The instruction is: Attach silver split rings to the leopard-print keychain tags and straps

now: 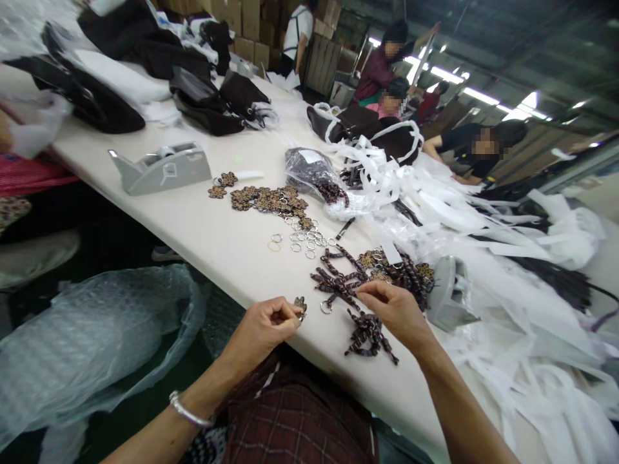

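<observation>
Near the table's front edge, my left hand [273, 322] pinches a small flower-shaped leopard-print charm [300, 303]. My right hand [391, 309] has its thumb and fingertips together at a dark brown beaded strand [338, 280]; the exact grip is partly hidden. A metal ring [326, 307] lies between the hands by the strands. Below the right hand sits another bunch of beaded strands [367, 335]. Further back is a pile of flower charms [271, 201], with several loose silver rings [309, 238] beside it.
A grey tape dispenser [164, 169] stands at left, another [449, 293] at right. Dark bags [207, 103] lie at the back. White strips [435, 187] and plastic wrap cover the right side. Bubble wrap [106, 341] hangs left of the table [232, 258]. Several people work beyond.
</observation>
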`<state>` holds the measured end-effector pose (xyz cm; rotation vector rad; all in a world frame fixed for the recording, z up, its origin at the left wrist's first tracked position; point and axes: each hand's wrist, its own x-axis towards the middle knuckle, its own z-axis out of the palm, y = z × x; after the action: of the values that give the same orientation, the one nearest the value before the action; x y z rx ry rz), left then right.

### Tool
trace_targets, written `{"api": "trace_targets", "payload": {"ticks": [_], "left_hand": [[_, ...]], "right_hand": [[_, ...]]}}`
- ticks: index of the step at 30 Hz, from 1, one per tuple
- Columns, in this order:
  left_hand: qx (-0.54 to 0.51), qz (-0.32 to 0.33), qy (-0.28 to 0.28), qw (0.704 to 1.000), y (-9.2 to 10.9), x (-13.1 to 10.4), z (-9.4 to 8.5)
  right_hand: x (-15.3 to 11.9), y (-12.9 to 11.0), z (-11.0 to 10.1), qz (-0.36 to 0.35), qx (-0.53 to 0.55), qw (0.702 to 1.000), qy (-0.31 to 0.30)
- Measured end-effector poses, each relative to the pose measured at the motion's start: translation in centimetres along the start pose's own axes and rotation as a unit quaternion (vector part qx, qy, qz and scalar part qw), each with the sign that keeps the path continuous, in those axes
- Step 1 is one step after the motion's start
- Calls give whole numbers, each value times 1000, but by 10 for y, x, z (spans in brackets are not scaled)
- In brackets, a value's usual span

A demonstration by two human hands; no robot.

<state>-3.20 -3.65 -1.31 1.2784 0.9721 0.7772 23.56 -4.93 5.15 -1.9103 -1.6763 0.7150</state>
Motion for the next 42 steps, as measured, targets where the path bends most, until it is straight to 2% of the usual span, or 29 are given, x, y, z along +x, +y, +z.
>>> {"api": "trace_targets", "payload": {"ticks": [2, 4, 7, 9, 12, 16, 19, 21, 23, 26, 29, 34, 40, 42], "left_hand": [[2, 2, -3, 1000, -1, 1, 2], [1, 5, -5, 1000, -1, 2, 5], [-4, 3, -7, 1000, 2, 2, 9], [-6, -1, -4, 1000, 4, 1, 10], [-6, -4, 1, 1000, 6, 2, 10], [-14, -6, 2, 1000, 7, 3, 12], [-13, -7, 4, 1000, 10, 5, 16], [-6, -3, 6, 1000, 12, 7, 19], [1, 8, 9, 1000, 14, 9, 22], [2, 28, 10, 1000, 15, 11, 24], [-9, 27, 11, 1000, 15, 13, 24], [-6, 26, 16, 1000, 13, 13, 24], [67, 71, 40, 994, 15, 10, 28], [83, 81, 47, 992, 15, 10, 28]], "right_hand": [[-3, 6, -1, -14, -84, 995, -56], [-7, 12, 8, -17, -174, 980, -91], [-12, 24, 27, -22, -278, 957, -78], [-13, 33, 36, -41, -299, 951, -59], [-12, 40, 38, -54, -260, 964, -16], [-11, 29, 28, -18, -58, 997, 40], [-15, 5, 26, -6, 110, 994, 2], [-19, -12, 32, -39, 167, 985, -37], [-21, -24, 42, -92, 172, 979, -61], [-20, -30, 57, -143, 138, 978, -67], [-15, -26, 64, -149, 120, 980, -52], [-13, -23, 61, -147, 92, 984, -47], [-19, -32, 65, -157, 22, 987, 27], [-21, -33, 66, -180, -8, 983, 38]]}}
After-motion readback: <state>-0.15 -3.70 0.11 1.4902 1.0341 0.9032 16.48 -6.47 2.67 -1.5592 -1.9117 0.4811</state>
